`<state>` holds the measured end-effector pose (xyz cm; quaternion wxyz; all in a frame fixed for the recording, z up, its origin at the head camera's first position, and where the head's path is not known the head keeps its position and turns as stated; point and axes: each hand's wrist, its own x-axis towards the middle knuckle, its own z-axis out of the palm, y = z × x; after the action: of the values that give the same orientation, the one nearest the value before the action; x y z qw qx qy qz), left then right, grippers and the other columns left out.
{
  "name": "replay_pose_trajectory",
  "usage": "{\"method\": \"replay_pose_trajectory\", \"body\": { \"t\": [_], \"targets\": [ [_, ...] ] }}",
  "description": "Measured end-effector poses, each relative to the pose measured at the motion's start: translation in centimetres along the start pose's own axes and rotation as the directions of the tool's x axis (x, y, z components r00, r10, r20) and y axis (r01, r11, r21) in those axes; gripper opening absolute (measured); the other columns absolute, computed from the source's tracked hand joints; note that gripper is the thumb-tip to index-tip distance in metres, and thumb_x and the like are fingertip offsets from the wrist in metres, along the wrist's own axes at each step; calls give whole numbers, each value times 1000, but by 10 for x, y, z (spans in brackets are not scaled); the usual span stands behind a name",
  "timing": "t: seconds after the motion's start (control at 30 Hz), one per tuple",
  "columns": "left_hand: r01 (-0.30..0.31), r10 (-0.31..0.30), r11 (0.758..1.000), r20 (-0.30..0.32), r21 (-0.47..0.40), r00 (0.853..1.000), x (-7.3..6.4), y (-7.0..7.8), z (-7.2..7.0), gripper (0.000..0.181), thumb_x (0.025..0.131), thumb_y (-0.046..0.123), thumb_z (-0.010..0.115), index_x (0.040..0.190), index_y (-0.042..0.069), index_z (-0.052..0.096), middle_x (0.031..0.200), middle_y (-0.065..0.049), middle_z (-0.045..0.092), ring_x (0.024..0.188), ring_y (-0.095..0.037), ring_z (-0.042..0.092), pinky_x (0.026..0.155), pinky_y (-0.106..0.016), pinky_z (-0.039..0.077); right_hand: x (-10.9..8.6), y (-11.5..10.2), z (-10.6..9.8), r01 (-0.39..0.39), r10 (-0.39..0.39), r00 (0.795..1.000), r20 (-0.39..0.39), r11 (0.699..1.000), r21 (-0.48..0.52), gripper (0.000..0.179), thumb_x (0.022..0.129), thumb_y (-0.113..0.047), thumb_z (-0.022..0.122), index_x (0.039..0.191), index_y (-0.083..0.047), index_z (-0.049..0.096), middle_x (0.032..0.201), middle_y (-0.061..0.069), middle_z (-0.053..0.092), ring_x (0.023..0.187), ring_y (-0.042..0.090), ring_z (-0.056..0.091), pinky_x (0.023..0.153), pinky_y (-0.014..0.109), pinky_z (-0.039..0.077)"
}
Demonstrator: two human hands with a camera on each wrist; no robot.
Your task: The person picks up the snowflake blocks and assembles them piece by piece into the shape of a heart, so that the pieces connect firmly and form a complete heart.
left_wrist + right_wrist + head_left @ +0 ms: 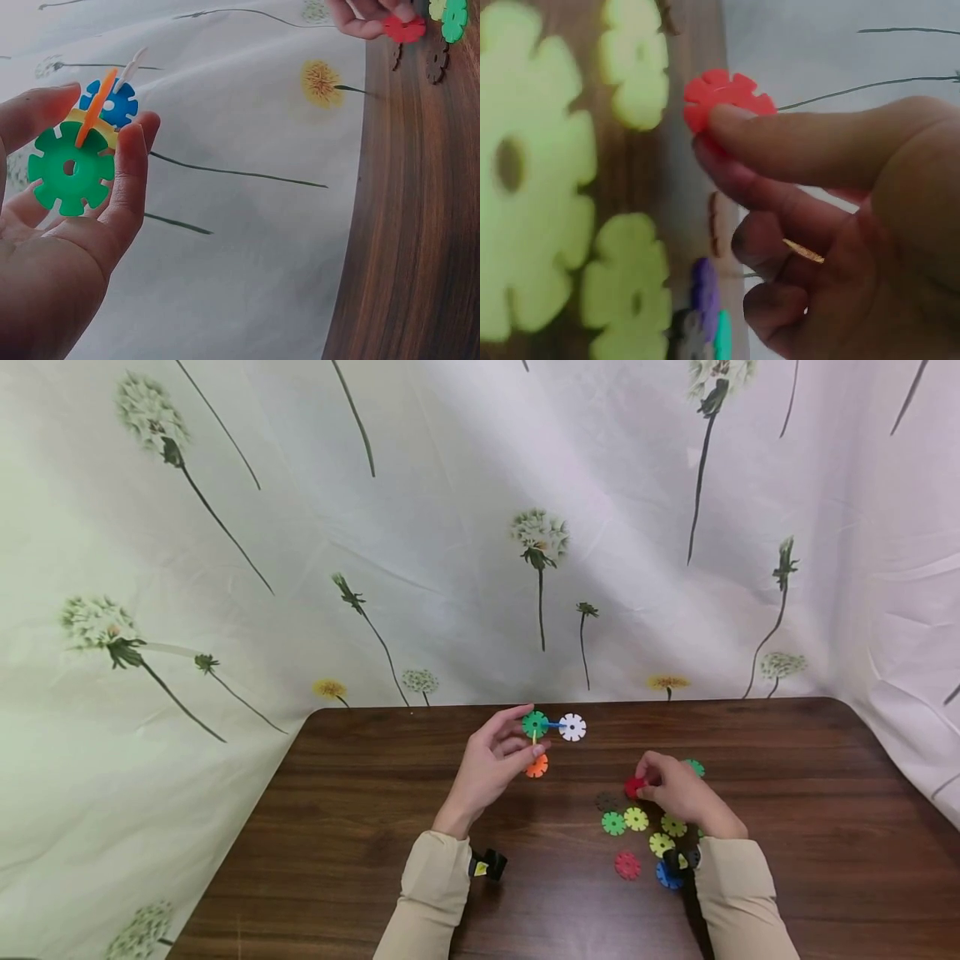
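Note:
My left hand [483, 770] holds up a joined cluster of notched plastic discs between thumb and fingers. In it are a green disc [71, 171], a yellow disc held behind it, an orange disc [537, 766], a blue disc [120, 105] and a white disc [573, 727] out at the right end. Over the right part of the table, my right hand [681, 792] pinches a red notched disc [712, 88] between thumb and index finger. Its other fingers are curled toward the palm in the right wrist view.
Loose discs lie on the brown wooden table [360, 827] under and around my right hand: a brown disc [606, 802], a green disc [612, 823], several yellow discs [636, 818], another red disc [627, 865] and a blue disc [666, 877]. A dandelion-print cloth [465, 568] hangs behind the table.

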<state>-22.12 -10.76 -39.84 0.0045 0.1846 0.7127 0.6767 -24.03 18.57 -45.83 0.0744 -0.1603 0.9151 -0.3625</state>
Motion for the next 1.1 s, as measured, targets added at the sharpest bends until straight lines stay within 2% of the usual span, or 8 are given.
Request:
{"method": "replay_pose_trajectory", "body": {
  "t": [0.1,0.2,0.4,0.47,0.57,0.67,0.87,1.1],
  "targets": [
    [-6,6,1000,2,-12,1000,0,1,0,52,87,2,67,135,15,52,114,-24,59,95,-18,68,79,-23,56,2,-7,-3,23,-20,996,-86,999,39,10,90,-7,64,97,-7,56,84,5,63,68,16,50,59,28,43],
    [-3,3,999,6,-34,1000,0,2,0,53,87,0,66,136,15,52,114,-22,58,99,-25,68,80,-25,57,2,-19,-7,75,-58,978,-202,994,77,13,91,-11,66,99,-9,57,84,5,63,70,17,51,60,26,43],
    [2,0,998,28,-61,1000,-1,3,0,53,88,-3,64,136,14,51,114,-18,57,109,-44,62,83,-27,57,-2,-49,-9,197,-144,911,-387,975,102,15,87,-14,71,96,-12,59,81,2,66,68,12,52,59,23,44],
    [2,0,998,38,-58,999,-1,3,0,53,88,-3,63,137,14,51,115,-19,57,110,-45,62,84,-28,57,-3,-58,-8,243,-178,885,-430,965,101,14,86,-13,72,95,-13,60,80,1,66,66,10,52,58,22,44],
    [-1,4,999,53,-51,999,-1,3,1,53,89,-3,63,137,14,50,117,-19,57,109,-40,64,85,-28,56,-4,-68,-5,302,-220,855,-469,947,107,14,85,-10,73,94,-12,62,79,1,65,64,7,52,57,21,45],
    [-5,7,999,65,-33,998,-1,4,2,53,89,-3,63,137,15,50,119,-19,57,107,-35,66,85,-29,56,-4,-74,-2,342,-249,837,-488,933,110,13,85,-9,73,93,-12,63,78,1,64,64,8,52,57,21,46],
    [-14,14,1000,95,-5,995,-1,3,5,54,90,-1,64,139,15,49,123,-20,56,111,-45,61,86,-27,56,-2,-77,3,391,-299,793,-531,918,68,15,84,-4,73,91,-12,64,79,-2,61,65,7,50,57,20,46],
    [-31,25,998,109,61,994,-3,3,7,57,90,3,64,142,19,47,124,-18,58,109,-42,63,87,-26,55,1,-77,8,445,-375,737,-562,895,-14,20,79,2,75,90,-12,65,79,-4,59,67,5,49,56,19,44]
  ]
}}
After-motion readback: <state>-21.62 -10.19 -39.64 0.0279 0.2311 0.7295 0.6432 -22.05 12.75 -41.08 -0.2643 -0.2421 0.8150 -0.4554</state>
